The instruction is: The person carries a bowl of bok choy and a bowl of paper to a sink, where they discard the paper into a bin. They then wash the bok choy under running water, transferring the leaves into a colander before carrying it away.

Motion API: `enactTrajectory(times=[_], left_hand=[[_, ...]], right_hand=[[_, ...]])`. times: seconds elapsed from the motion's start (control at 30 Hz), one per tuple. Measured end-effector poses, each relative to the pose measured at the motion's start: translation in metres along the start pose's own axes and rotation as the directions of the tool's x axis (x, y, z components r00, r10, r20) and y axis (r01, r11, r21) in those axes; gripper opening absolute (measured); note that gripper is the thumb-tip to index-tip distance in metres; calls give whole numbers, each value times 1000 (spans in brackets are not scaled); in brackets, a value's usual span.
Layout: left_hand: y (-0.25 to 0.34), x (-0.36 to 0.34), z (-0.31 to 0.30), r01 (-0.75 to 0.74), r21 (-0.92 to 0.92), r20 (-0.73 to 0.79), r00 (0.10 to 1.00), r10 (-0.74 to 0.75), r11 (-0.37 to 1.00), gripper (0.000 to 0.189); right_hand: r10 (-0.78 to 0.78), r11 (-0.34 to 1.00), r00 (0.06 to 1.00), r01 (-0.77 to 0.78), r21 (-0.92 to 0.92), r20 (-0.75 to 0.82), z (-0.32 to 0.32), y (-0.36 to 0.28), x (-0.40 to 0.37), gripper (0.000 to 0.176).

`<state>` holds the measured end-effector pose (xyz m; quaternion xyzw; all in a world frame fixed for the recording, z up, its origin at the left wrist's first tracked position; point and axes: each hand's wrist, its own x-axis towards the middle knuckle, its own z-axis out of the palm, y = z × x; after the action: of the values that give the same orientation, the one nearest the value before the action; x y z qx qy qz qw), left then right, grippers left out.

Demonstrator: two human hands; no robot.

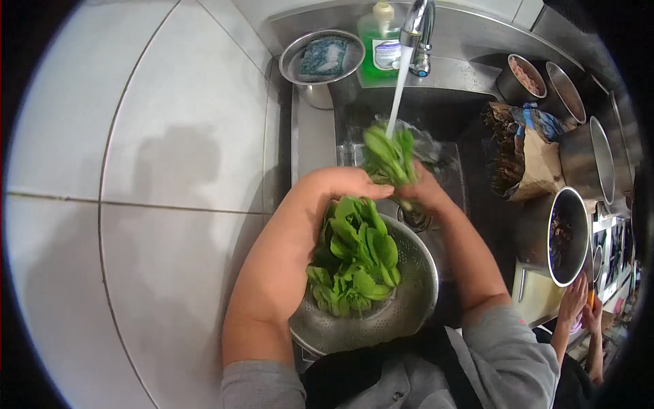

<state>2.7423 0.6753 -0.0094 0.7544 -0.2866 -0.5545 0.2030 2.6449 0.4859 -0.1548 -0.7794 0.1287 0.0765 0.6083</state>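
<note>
Both my hands are closed around a bunch of leafy greens [388, 151], pale at the stem end, under the running tap. My left hand [357, 183] grips it from the left, fingers partly hidden by the leaves. On the other side, my right hand [426, 189] holds it near the stems and looks slightly blurred. Water falls from the chrome tap [417, 34] onto the leaves. Below my wrists, a perforated metal colander [415, 286] holds a heap of similar greens [361, 255].
A metal bowl [289, 67] with a sponge [323, 56] and a green soap bottle [371, 65] stand behind the sink [477, 136]. To the right are several metal pots [545, 235] and a paper bag [538, 163]. Another person's hands [579, 303] are at lower right.
</note>
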Motion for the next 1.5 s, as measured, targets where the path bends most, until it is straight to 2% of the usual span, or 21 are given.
enactTrajectory(times=[0.03, 0.1, 0.17, 0.27, 0.33, 0.43, 0.53, 0.6, 0.73, 0.77, 0.8, 0.9, 0.93, 1.0, 1.07, 1.17, 1.23, 1.3, 1.4, 1.47, 1.5], left_hand=[[3, -13, 4, 69, -200, 116, 992, -46, 977, 71], [-6, -23, 3, 150, -405, 197, 978, -74, 902, 82], [-25, -33, -4, 92, -436, 208, 978, 0, 895, 73], [-29, -55, 3, 100, -534, 194, 981, 7, 840, 45], [-19, -69, 1, 132, -338, 128, 987, -94, 932, 33], [-17, -85, 7, 67, -317, 17, 998, -65, 946, 31], [-34, -93, 17, -2, -246, -163, 986, -40, 969, 33], [-24, -103, 13, 48, -4, -265, 963, -48, 999, 33], [-21, -120, 25, 89, 115, -376, 926, -39, 989, 31], [-23, -125, 33, 78, 121, -369, 929, -28, 990, 31], [-27, -130, 42, 40, -131, -419, 903, -92, 991, 29], [10, -163, 62, -162, -732, -425, 868, -258, 661, 28], [8, -160, 77, -321, -921, -388, 812, -436, 221, 28], [-31, -153, 66, 125, -353, -472, 832, -292, 927, 26], [-49, -155, 85, 102, -312, -596, 754, -278, 945, 24], [-22, -172, 92, 167, -218, -676, 684, -272, 962, 24], [-16, -174, 91, 198, -234, -665, 682, -305, 952, 25], [-21, -172, 92, 222, -247, -661, 673, -332, 943, 26], [-30, -167, 88, 202, -215, -648, 702, -294, 956, 27], [-22, -165, 87, 197, -226, -643, 705, -298, 954, 30], [-21, -163, 88, 198, -231, -640, 707, -302, 953, 30]], right_hand=[[58, 915, 997, -33, -402, 51, -9, 50, 9, 61], [55, 389, 996, -90, -917, -75, -22, 125, -14, 61], [389, 489, 915, -308, -816, -112, -27, 26, -45, 61], [326, 597, 936, -313, -739, -133, -21, -48, -78, 62], [242, 660, 961, -262, -704, -131, -18, -17, -75, 65], [410, 562, 912, -256, -786, -5, -21, 5, -76, 65], [268, 676, 954, -287, -679, -137, -25, -16, -87, 66], [-94, 829, 969, -50, -557, -227, -30, -103, -108, 67], [-346, 899, 901, 240, -365, -261, -29, -184, -154, 68], [-358, 898, 913, 279, -339, -196, -25, -194, -166, 70], [-370, 896, 920, 316, -310, -132, -20, -202, -176, 73], [-316, 752, 911, 411, -516, 264, -2, -218, -193, 75], [-318, 656, 867, 493, -572, 384, 7, -211, -195, 77], [-371, 591, 827, 561, -579, 422, 15, -198, -194, 77], [-491, 636, 772, 634, -441, 403, 12, -201, -184, 76], [-515, 812, 849, 527, -251, 117, 1, -183, -129, 14], [-376, 816, 926, 342, -466, 21, 3, -130, -61, 18], [139, 616, 984, 3, -788, 113, 15, -23, 24, 22], [212, 512, 976, -75, -856, 41, 42, 38, 55, 22], [-79, 469, 992, -49, -882, -97, 52, 64, 80, 31], [-46, 467, 997, -35, -883, -64, 51, 69, 101, 39]])
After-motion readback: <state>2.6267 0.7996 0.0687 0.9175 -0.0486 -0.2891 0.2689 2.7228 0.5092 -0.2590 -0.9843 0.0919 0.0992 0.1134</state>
